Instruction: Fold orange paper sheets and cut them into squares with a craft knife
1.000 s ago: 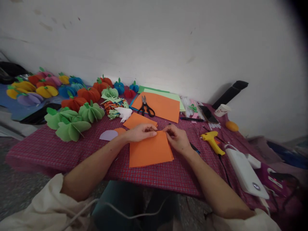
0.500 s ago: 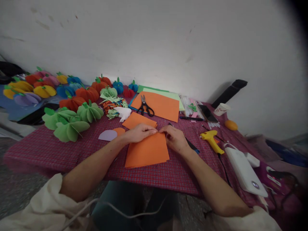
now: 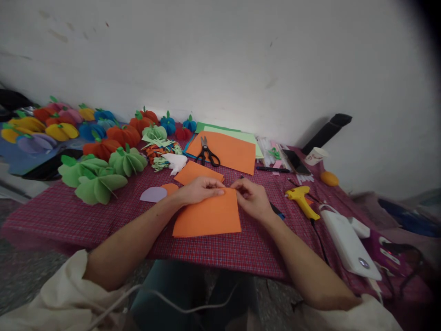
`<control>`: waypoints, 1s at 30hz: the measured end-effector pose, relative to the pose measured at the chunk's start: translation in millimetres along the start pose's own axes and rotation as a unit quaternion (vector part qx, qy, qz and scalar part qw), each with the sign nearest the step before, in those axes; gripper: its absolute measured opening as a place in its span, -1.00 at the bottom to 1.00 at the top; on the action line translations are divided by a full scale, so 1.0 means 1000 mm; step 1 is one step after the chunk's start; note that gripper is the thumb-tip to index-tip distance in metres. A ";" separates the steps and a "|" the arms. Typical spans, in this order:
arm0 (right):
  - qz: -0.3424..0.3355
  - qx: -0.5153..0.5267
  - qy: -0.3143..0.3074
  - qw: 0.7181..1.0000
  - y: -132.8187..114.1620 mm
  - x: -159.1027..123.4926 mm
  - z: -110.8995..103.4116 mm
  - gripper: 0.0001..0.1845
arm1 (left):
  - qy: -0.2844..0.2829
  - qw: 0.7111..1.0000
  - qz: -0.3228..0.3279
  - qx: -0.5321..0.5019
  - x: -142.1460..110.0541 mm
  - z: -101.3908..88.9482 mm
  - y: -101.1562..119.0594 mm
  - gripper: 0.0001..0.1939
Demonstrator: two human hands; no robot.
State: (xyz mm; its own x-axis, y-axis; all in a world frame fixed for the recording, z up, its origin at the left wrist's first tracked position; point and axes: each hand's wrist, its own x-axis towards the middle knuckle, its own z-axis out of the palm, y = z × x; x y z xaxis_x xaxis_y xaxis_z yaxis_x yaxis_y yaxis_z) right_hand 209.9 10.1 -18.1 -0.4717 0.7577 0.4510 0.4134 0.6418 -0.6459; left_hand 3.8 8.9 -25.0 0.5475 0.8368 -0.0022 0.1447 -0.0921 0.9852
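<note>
A stack of orange paper sheets lies near the front edge of the table, its layers showing slightly at the edges. My left hand is closed on the stack's far edge, thumb on top and fingers curled behind. At the far right corner, my right hand pinches the same sheets between thumb and fingertips. Just behind my left hand is another orange paper piece. To its left lie a lilac half-round paper and an orange rounded piece. A dark object with a blue end is partly hidden by my right hand.
Black-handled scissors rest on large orange sheets at the back. Paper pumpkins and paper scraps cover the left. Rightward are a yellow glue gun, a white power bank, a phone and a paper cup.
The orange stack has turned slightly, its near edge swinging left, and its layers look more even at the right side. Both hands stay at its far edge, the right one shifting its fingers.
</note>
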 end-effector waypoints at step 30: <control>0.199 0.235 -0.029 0.951 -0.005 0.007 0.009 -0.68 | 0.052 0.997 -0.055 0.006 0.000 0.005 0.007 -0.66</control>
State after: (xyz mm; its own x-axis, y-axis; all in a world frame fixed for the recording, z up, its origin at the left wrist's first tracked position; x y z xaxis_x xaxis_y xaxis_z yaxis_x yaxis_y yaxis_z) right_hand 197.2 11.0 -17.4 -0.3985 0.9130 0.0873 0.1805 0.1714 -0.9685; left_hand 8.6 5.7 -18.9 0.4394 0.8936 -0.0920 0.2096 -0.0024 0.9778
